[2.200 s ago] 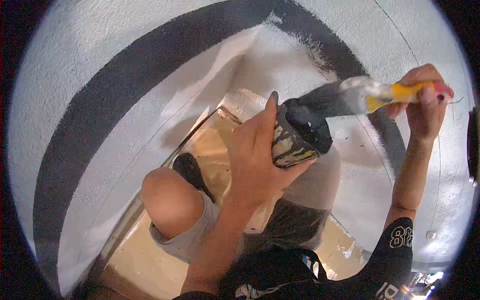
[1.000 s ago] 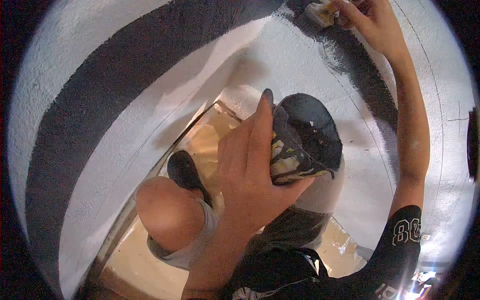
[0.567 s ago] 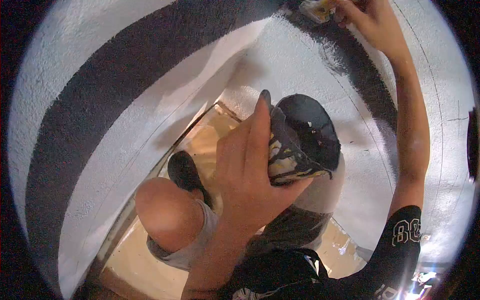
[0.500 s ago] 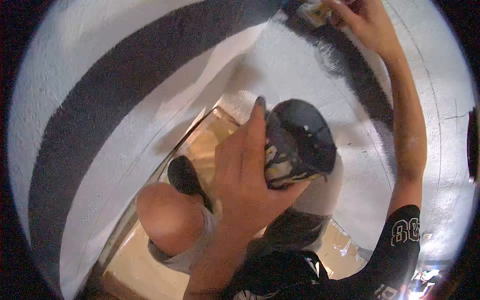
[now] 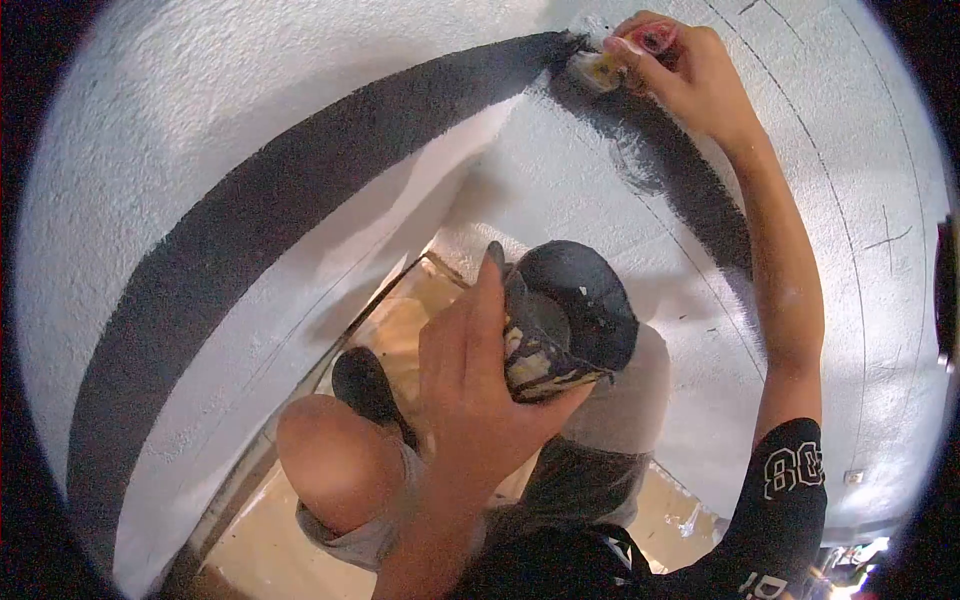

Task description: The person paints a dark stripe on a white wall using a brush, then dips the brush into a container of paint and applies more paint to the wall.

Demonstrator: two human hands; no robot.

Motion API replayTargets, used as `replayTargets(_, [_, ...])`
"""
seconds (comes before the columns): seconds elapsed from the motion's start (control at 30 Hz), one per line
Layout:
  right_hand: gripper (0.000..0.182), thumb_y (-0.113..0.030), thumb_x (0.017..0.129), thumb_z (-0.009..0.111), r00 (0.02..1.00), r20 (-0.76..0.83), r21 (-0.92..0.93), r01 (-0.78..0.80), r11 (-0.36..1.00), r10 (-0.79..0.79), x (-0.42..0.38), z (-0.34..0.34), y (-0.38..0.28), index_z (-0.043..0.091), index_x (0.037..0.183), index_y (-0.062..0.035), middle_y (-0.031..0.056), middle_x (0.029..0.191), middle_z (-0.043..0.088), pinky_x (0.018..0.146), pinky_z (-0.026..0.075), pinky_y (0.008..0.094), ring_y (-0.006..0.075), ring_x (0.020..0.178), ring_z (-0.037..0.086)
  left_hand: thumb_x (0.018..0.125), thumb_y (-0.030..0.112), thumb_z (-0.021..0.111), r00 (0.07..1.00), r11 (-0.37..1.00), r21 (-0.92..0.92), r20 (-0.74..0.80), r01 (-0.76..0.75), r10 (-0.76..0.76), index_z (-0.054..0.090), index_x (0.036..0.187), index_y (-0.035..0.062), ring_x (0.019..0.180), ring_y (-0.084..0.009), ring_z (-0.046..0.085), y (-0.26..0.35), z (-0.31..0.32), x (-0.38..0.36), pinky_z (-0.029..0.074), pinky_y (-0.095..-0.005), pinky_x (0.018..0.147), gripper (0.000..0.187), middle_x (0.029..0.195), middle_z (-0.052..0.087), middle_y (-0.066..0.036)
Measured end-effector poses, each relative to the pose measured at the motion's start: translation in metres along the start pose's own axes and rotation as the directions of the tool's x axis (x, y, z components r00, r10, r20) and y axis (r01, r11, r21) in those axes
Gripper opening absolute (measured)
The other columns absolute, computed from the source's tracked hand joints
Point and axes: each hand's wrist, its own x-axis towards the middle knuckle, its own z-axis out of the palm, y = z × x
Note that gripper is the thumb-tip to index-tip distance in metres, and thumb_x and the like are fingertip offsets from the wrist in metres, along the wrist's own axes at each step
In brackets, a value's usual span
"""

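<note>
My left hand (image 5: 480, 390) is wrapped round a paint cup (image 5: 555, 365), held tilted above my legs. Dark paint coats the cup's inside, and dark drips streak its pale outer side. High on the wall, my right hand (image 5: 690, 80) grips a paintbrush (image 5: 600, 72) with a reddish handle end and a pale, yellowish part showing below the fingers. The bristles are mostly hidden, close to the upper end of the dark painted band (image 5: 690, 180). Patchy, thin paint shows along part of that band.
Another broad dark band (image 5: 260, 200) curves down the white wall (image 5: 180, 130) at left. Pencil lines mark the wall at right. Below me is a yellowish, paint-spotted surface (image 5: 290, 530). My bent knee (image 5: 335, 450) and a dark shoe (image 5: 365, 385) are beside the left forearm.
My view has shifted, so more of the right hand and brush shows. The cup and left hand appear slightly lower and further left. Both hands keep their hold.
</note>
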Motion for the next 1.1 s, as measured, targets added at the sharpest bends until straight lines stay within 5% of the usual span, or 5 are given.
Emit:
replayTargets(0.23, [0.022, -0.019, 0.096, 0.061, 0.966, 0.073, 0.155, -0.257, 0.954, 0.248, 0.002, -0.005, -0.042, 0.067, 0.090, 0.0012, 0.0060, 0.071, 0.067, 0.062, 0.049, 0.0294, 0.0117, 0.064, 0.059, 0.051, 0.028, 0.095, 0.996, 0.999, 0.023, 0.080, 0.039, -0.041, 0.033, 0.148, -0.0015, 0.120, -0.0395, 0.055, 0.003, -0.005, -0.001, 0.043, -0.0447, 0.103, 0.118, 0.134, 0.053, -0.026])
replayTargets(0.33, [0.022, -0.019, 0.096, 0.060, 0.974, 0.079, 0.044, -0.218, 0.975, 0.214, 0.005, 0.003, -0.039, 0.067, 0.091, 0.0006, 0.0064, 0.073, 0.068, 0.063, 0.050, 0.0302, 0.0121, 0.065, 0.059, 0.055, 0.034, 0.090, 0.999, 1.000, -0.002, -0.013, -0.030, 0.030, 0.045, 0.140, -0.0053, 0.098, -0.0353, 0.060, 0.001, -0.003, 0.002, 0.046, -0.0449, 0.089, 0.103, 0.113, 0.061, -0.020])
replayTargets(0.53, [0.022, -0.019, 0.095, 0.060, 0.986, 0.068, -0.005, -0.155, 0.988, 0.155, 0.008, 0.002, -0.037, 0.066, 0.091, 0.0013, 0.0065, 0.073, 0.067, 0.064, 0.049, 0.0298, 0.0126, 0.066, 0.059, 0.048, 0.026, 0.093, 0.998, 1.000, 0.016, 0.062, 0.022, -0.023, 0.033, 0.149, -0.0003, 0.120, -0.0390, 0.055, 0.002, -0.005, 0.000, 0.043, -0.0447, 0.102, 0.121, 0.135, 0.053, -0.024])
replayTargets(0.93, [0.018, -0.015, 0.093, 0.061, 0.990, 0.137, -0.106, -0.008, 0.994, 0.023, 0.013, 0.002, -0.050, 0.064, 0.089, 0.0014, 0.0044, 0.070, 0.063, 0.062, 0.047, 0.0299, 0.0128, 0.064, 0.054, 0.054, 0.029, 0.088, 0.999, 1.000, -0.012, -0.036, -0.025, 0.025, 0.046, 0.140, -0.0041, 0.098, -0.0338, 0.062, 0.004, -0.007, 0.005, 0.046, -0.0452, 0.088, 0.101, 0.113, 0.061, -0.018])
replayTargets(1.1, [0.019, -0.017, 0.093, 0.061, 0.989, 0.118, 0.160, -0.113, 0.981, 0.095, 0.014, 0.002, -0.044, 0.065, 0.091, 0.0012, 0.0076, 0.072, 0.065, 0.064, 0.049, 0.0307, 0.0145, 0.065, 0.057, 0.043, 0.018, 0.091, 0.996, 0.998, -0.026, 0.077, 0.054, -0.051, 0.033, 0.150, 0.0037, 0.118, -0.0389, 0.055, 0.005, -0.011, -0.001, 0.043, -0.0453, 0.102, 0.122, 0.134, 0.054, -0.020])
